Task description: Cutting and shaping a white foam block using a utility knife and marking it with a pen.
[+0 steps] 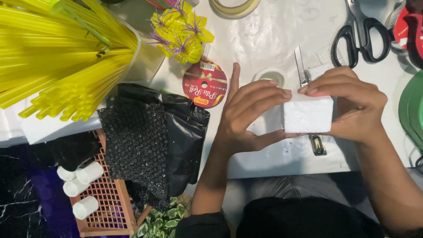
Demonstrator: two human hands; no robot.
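Both hands grasp the white foam block: left hand fingers spread, right hand fingers curled over it.

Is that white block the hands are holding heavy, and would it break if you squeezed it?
The white foam block looks light: the left hand and right hand hold it with fingertips only. Its grainy surface suggests it would probably dent or crumble if pinched. With flat sides, it likely won't roll.
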